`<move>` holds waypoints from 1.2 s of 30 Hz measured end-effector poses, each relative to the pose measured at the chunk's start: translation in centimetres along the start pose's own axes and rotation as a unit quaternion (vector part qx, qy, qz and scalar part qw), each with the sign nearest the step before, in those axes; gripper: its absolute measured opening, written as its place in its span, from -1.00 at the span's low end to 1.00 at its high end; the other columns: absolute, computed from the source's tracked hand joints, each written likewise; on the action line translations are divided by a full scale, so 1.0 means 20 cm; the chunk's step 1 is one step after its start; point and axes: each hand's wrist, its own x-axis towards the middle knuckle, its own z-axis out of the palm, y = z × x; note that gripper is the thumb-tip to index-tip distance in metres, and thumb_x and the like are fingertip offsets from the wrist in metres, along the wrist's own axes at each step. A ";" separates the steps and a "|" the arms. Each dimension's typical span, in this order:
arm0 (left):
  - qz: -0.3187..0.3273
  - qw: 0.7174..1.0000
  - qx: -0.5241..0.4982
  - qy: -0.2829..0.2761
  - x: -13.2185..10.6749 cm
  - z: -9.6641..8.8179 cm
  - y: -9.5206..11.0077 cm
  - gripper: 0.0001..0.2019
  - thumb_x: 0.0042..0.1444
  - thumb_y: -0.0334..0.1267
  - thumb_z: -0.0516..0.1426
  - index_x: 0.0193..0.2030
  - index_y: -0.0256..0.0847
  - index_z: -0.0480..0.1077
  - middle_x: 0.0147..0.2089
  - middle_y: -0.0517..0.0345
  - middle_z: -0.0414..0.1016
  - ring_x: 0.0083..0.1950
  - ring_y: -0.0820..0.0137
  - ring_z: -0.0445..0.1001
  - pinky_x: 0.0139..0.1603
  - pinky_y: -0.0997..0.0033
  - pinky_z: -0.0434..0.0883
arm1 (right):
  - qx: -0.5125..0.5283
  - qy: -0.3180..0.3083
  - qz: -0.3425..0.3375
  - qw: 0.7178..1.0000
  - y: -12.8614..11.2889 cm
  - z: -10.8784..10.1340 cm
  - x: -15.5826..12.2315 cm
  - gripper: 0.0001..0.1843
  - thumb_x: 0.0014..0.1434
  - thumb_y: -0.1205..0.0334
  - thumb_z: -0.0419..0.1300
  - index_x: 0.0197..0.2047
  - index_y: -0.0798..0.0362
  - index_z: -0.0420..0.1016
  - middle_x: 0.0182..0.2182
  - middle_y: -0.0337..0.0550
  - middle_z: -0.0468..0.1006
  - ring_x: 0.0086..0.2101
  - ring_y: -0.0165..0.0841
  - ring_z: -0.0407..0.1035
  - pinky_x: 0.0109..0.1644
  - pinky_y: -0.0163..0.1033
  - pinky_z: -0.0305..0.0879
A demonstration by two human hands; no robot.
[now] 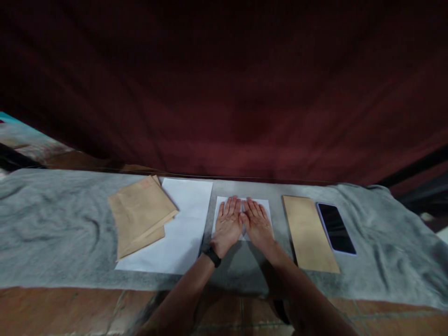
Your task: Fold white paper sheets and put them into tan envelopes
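A small white piece of paper [266, 205] lies at the middle of the grey cloth. My left hand [229, 221] is pressed flat on its left half, fingers stretched away from me, a dark band on the wrist. On the right half rests my right hand [257, 221], also flat with fingers extended. The thumbs meet near the paper's middle. Most of the paper is hidden beneath both palms, and I cannot tell how it is folded. To the left are large white sheets [191, 210], partly covered by brown paper envelopes [143, 205].
Right of my hands lies a stack of brown paper [308, 233], and beside it a phone [336, 228] with a dark screen. The grey cloth [63, 219] spans the surface. A dark red curtain [238, 116] hangs behind it. Tiled floor [59, 308] shows in front.
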 end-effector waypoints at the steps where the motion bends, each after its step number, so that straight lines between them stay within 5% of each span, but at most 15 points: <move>1: -0.005 1.000 0.001 0.003 0.00 0.00 -0.01 -0.45 0.41 -0.29 -0.18 0.50 -0.33 0.09 0.56 -0.05 0.04 0.58 0.24 -0.02 0.56 0.05 -0.03 | -0.009 0.011 -0.001 1.000 0.02 0.01 -0.01 -0.42 0.51 0.11 -0.18 0.45 0.17 0.22 0.42 0.08 0.20 0.39 -0.13 0.11 0.46 0.05 -0.03; 17: -0.112 0.990 0.006 0.084 -0.08 0.05 -0.06 -0.38 0.42 -0.15 -0.12 0.45 -0.61 0.12 0.49 -0.40 0.12 0.55 0.03 0.05 0.51 -0.04 0.10 | -0.068 0.101 0.079 0.989 0.18 0.01 -0.13 -0.25 0.49 -0.05 -0.15 0.46 0.43 0.07 0.38 0.43 0.20 0.35 0.07 0.17 0.38 0.17 0.16; 21: -0.073 0.993 0.002 0.095 -0.11 0.03 -0.02 -0.40 0.43 -0.17 -0.13 0.45 -0.59 0.11 0.51 -0.38 0.07 0.56 0.03 0.01 0.53 -0.08 0.06 | -0.026 0.093 0.066 0.993 0.14 -0.04 -0.14 -0.27 0.50 0.00 -0.16 0.50 0.38 -0.03 0.42 0.37 0.12 0.41 0.05 0.04 0.42 0.22 0.10; 28: 0.073 0.995 -0.011 0.060 -0.20 0.05 0.08 -0.37 0.35 -0.35 -0.12 0.53 -0.43 -0.07 0.55 -0.24 0.03 0.58 0.12 -0.08 0.54 -0.09 0.04 | 0.096 0.006 -0.055 0.994 -0.05 -0.03 -0.17 -0.35 0.52 0.08 -0.27 0.56 0.14 -0.17 0.47 0.05 0.09 0.45 -0.22 -0.04 0.50 0.07 0.04; 36: 0.013 0.999 -0.009 0.049 -0.19 0.02 0.00 -0.42 0.40 -0.29 -0.16 0.50 -0.47 0.01 0.54 -0.24 0.06 0.58 0.17 -0.04 0.54 -0.01 0.04 | 0.017 0.032 -0.047 0.998 0.01 -0.01 -0.20 -0.37 0.52 0.07 -0.20 0.53 0.20 -0.03 0.45 0.11 0.15 0.43 -0.17 0.01 0.49 0.08 -0.01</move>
